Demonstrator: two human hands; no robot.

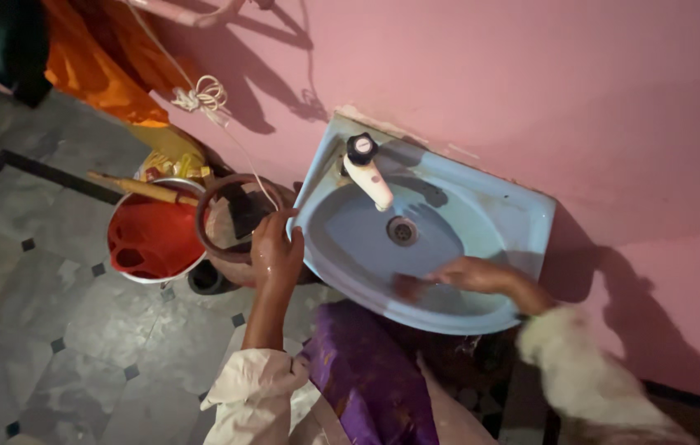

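Note:
A light blue wall-mounted basin (523,216) hangs on the pink wall, with a white tap topped by a black knob (366,167) and a drain (402,230) in its bowl. My left hand (274,249) grips the basin's left rim. My right hand (467,274) is inside the bowl near the front edge, blurred, pressing a small dark brownish pad (409,287) against the surface. Both sleeves are cream and purple cloth lies below the basin.
Left of the basin, a white bucket (148,276) holds a red plastic insert and a wooden stick (140,188). A brown round pot (234,218) stands beside it. Orange cloth (98,66) hangs at the top left. A white cord (201,97) dangles on the wall. The floor is grey tile.

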